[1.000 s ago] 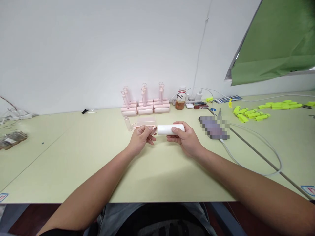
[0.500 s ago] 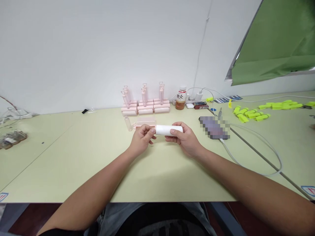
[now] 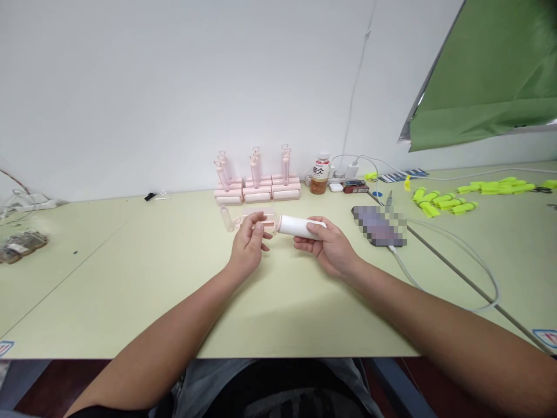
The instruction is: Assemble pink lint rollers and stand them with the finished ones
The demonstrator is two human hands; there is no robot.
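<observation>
My right hand (image 3: pixel 328 247) grips a white lint roller roll (image 3: pixel 296 226) by its right end, thumb on top. A pale pink end piece (image 3: pixel 277 224) shows at the roll's left end. To the left of it, my left hand (image 3: pixel 250 244) holds nothing, its fingers apart and slightly curled. Behind that hand lies a pink case (image 3: pixel 270 213), partly covered by the fingers. A clear pinkish tube (image 3: pixel 226 218) stands slightly tilted on the table to the left of the case.
Along the wall, several pink lint roller cases (image 3: pixel 257 193) stand in a row with upright handles. A drink bottle (image 3: pixel 319 173) is beside them. On the right lie a phone (image 3: pixel 376 226) with a white cable (image 3: pixel 487 267) and several neon yellow pieces (image 3: pixel 446 200).
My left hand has let go of the roll's left end and drawn slightly left, fingers opening. The roll, still in my right hand, has shifted a little right and tilted.
</observation>
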